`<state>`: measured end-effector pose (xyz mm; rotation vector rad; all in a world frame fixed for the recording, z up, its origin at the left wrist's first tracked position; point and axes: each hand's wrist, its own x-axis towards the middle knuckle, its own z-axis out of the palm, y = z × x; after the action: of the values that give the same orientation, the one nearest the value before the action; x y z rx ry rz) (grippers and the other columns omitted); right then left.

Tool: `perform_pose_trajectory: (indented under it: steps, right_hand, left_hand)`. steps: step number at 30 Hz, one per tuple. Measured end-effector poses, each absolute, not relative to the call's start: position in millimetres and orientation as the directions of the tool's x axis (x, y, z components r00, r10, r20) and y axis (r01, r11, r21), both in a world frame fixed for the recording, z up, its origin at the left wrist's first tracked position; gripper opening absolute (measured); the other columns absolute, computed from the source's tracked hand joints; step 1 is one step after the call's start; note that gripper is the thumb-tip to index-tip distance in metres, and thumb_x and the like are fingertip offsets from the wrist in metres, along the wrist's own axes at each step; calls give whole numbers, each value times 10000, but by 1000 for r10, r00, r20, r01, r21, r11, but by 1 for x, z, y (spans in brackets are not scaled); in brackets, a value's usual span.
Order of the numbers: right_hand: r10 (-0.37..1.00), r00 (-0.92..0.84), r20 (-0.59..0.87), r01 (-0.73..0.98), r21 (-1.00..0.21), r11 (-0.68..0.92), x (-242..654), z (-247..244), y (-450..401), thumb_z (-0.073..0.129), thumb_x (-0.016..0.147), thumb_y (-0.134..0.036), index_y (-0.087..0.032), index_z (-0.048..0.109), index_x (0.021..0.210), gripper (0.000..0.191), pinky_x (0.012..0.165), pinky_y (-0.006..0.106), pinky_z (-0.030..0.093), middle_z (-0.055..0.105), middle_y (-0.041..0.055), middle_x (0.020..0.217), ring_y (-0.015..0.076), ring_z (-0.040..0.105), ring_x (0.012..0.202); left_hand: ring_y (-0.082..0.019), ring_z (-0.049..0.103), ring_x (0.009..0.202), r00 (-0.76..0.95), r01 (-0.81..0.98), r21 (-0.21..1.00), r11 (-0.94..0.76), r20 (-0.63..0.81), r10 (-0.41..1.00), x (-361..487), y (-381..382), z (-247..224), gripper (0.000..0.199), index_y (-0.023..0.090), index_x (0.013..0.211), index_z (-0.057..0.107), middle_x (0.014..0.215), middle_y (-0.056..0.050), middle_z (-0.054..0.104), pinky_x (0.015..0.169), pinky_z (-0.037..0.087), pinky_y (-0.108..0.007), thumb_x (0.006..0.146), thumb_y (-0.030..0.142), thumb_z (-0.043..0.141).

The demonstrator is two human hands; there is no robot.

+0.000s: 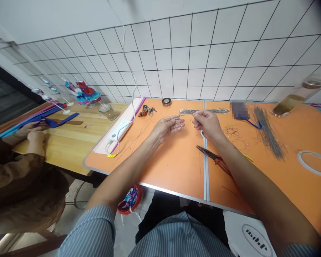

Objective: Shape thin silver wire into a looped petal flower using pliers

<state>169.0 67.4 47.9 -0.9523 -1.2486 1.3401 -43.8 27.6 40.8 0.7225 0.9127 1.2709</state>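
Note:
Thin wire bent into small loops (178, 126) is pinched in my left hand (166, 128), above the orange table. Close to its right, my right hand (207, 123) has its thumb and finger pressed together near the same wire; what lies between those fingertips is too fine to make out. Behind both hands lies a bundle of straight wires (219, 111). Pliers with red handles (212, 154) rest on the table below my right hand, partly under the forearm. Flower-shaped wire loops (231, 130) lie to the right of my right wrist.
A second wire bundle (269, 134), a white ring (314, 162) and a glass of brown liquid (289, 103) are on the right. Tape (166, 102), keys (149, 110) and a power strip (120, 130) lie at the left. A co-worker's hands (34, 130) hold blue ribbon.

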Motion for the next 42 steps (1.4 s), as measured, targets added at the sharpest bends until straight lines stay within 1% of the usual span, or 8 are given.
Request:
perform_pose_trajectory:
  steps: [5,8,15,18,27,30,34,42]
  right_hand:
    - [982,-166,94,-179,-982,63,170,49,68,919,759,-431,-198,715,812,313,487,183,484,738,12,736,84,620,556]
    - [981,-172,93,-180,-982,61,169,50,66,914,766,-429,-202,718,801,302,492,184,485,734,8,732,83,619,555]
    - [967,-235,101,-169,-984,62,164,51,59,921,772,-463,-211,732,817,318,492,190,477,723,-6,728,79,597,544]
    - [957,-263,118,-164,-984,77,162,50,58,915,780,-489,-213,731,812,333,492,196,468,717,-9,726,80,595,543]
    - [937,-323,137,-204,-976,73,165,49,59,920,773,-472,-206,713,770,337,498,193,403,676,-20,678,69,538,541]
    - [931,-343,124,-230,-972,44,165,48,61,929,736,-494,-209,696,763,369,506,192,405,683,-24,696,63,516,540]
    - [926,-357,121,-240,-970,34,166,47,62,927,713,-513,-211,684,750,389,505,191,398,678,-25,694,62,506,542]
    - [951,-279,136,-192,-978,83,166,47,61,907,781,-481,-214,707,751,334,488,197,398,691,-12,694,70,531,544]
  left_hand:
    - [-213,851,938,69,-448,878,170,-156,985,-46,29,41,89,126,1076,764,1109,-150,863,1080,611,-402,1005,121,712]
    - [-225,845,1003,93,-431,889,155,-127,988,-45,30,42,121,134,1095,776,1176,-159,856,1105,588,-405,991,196,781]
    - [-249,810,1200,143,-478,864,159,-103,984,-42,37,50,193,154,1182,786,1318,-173,826,1200,523,-423,1018,256,773]
    - [-263,786,1277,154,-494,848,193,-132,979,-40,38,54,147,150,1147,781,1298,-175,832,1237,501,-428,1026,231,756]
    - [-232,825,1178,112,-495,851,179,-141,984,-35,34,56,148,113,1082,777,1220,-183,846,1212,541,-375,1059,113,631]
    - [-241,811,1225,115,-495,850,179,-141,983,-34,33,56,142,116,1078,776,1230,-182,845,1196,557,-358,1044,98,639]
    - [-260,803,1250,118,-488,854,179,-139,983,-34,33,56,119,124,1083,775,1281,-190,831,1171,575,-357,1013,103,680]
    - [-226,822,1176,133,-491,857,156,-104,986,-34,34,56,121,149,1139,749,1205,-156,853,1186,557,-381,1042,175,681]
